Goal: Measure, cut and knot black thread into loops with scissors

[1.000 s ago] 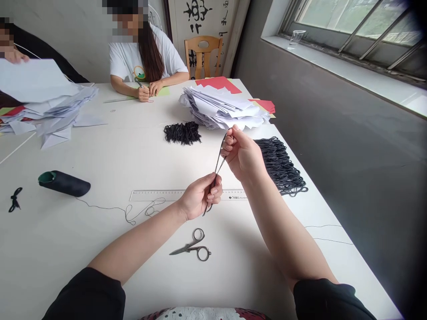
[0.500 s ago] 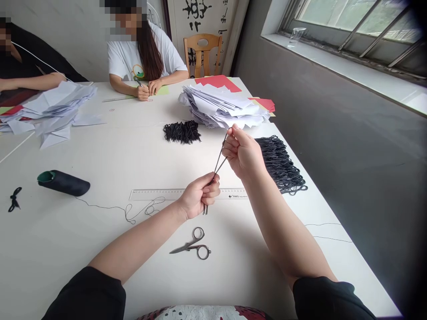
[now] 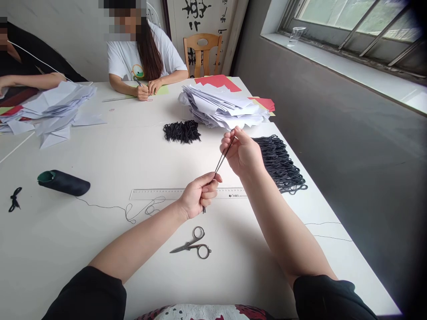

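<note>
Between my hands a doubled black cord [image 3: 223,156] is stretched at a slant. My left hand [image 3: 200,194] is closed round its lower part, and the cut ends stick out below the fist. Higher up and to the right, my right hand [image 3: 245,153] pinches the looped top of the cord between thumb and fingertip. Beneath my left hand a clear ruler [image 3: 160,194] lies flat on the white table. Nearer to me rest metal scissors [image 3: 191,244], their handles spread. Beyond my right wrist lies a row of black looped cords [image 3: 282,166], partly hidden by my hand.
A black thread spool [image 3: 64,182] lies on its side at left, its thread trailing towards the ruler. A small knotted cord [image 3: 14,199] is farther left. Behind my hands are a black cord bundle [image 3: 182,132] and a paper stack [image 3: 223,106]. A person [image 3: 147,58] writes across the table.
The cord's open loop has narrowed, its two strands now nearly side by side. My right fingers have loosened from the strand and only the tips pinch the top. My left hand stays in place.
</note>
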Tool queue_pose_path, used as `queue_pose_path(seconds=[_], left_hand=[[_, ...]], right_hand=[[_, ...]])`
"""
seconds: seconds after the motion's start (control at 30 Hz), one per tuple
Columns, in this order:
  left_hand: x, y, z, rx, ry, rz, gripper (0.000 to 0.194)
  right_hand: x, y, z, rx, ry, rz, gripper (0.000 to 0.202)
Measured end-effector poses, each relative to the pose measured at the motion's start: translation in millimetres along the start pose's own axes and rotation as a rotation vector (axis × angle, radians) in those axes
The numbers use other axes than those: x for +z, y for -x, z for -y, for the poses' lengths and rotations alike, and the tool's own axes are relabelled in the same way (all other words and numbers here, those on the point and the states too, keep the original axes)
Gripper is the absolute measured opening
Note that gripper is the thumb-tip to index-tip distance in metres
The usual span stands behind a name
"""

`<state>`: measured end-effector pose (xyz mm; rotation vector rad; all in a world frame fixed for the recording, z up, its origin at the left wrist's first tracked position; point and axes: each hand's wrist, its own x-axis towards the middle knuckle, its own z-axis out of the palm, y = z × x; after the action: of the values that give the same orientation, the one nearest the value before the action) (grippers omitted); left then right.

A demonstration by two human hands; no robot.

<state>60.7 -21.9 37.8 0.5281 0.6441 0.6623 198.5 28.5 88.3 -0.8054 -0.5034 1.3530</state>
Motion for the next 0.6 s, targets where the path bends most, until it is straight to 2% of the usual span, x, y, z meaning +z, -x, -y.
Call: queue_pose_path(seconds=[0.07, 0.23, 0.37, 0.53, 0.6], left_hand=[[-1.0, 0, -1, -0.022, 0.009, -0.008, 0.018], [-1.7, -1, -4, 0.012, -0.015, -0.011, 0.017], [-3.7, 0, -13, 0.035, -0.132, 0.013, 0.023], [-13.6, -4, -23, 0.137, -0.251, -0.035, 0.022], [-17.1, -6, -23, 0.117, -0.272, -0.021, 0.021]], right_hand=[[1, 0, 2, 0.038, -0.045, 0.014, 0.033], [-3, 1, 10, 0.000, 0.016, 0.061, 0.035], [-5, 6, 18, 0.037, 0.046, 0.060, 0.034], [-14, 9, 20, 0.112, 0.118, 0.135, 0.034], [-19, 7, 17, 0.107, 0.114, 0.132, 0.034]])
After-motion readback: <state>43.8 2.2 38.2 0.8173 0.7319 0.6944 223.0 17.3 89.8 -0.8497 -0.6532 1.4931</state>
